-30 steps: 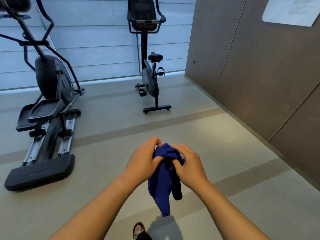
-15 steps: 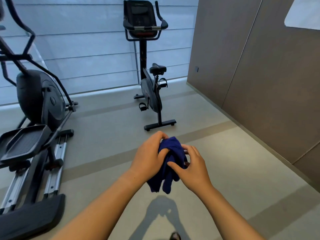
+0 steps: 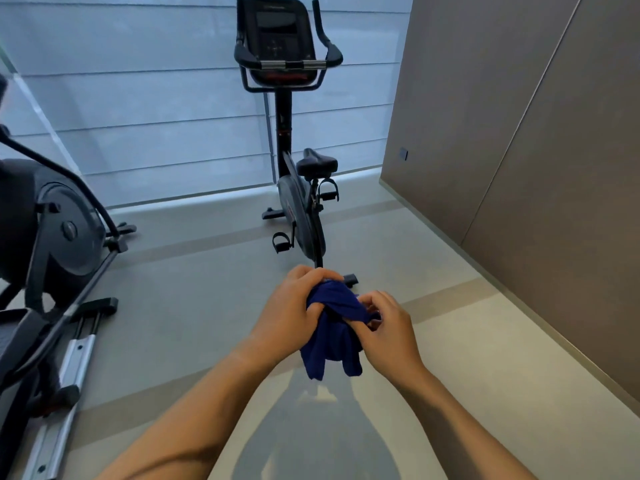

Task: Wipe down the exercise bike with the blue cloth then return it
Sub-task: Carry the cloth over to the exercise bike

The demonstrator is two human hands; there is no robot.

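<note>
Across the middle and bottom of the frame, a pale grey floor is stretching away, crossed by darker bands. Brown wall panels are filling the right side, and white blinds are covering the window along the top. At the left edge an elliptical trainer is standing, partly cut off by the frame and well apart from the exercise bike. The bike is standing upright in the upper centre, its console at the top and its saddle lower down. Its rear foot is partly hiding behind the left hand.

Just below the bike, at frame centre, the blue cloth is hanging bunched between both hands, clear of the floor. The left hand's fingers are curling round its upper bunch. The right hand is pinching a fold from the right with curled fingers and thumb, and two loose ends are dangling below. Markings on the console are showing too small to read.
</note>
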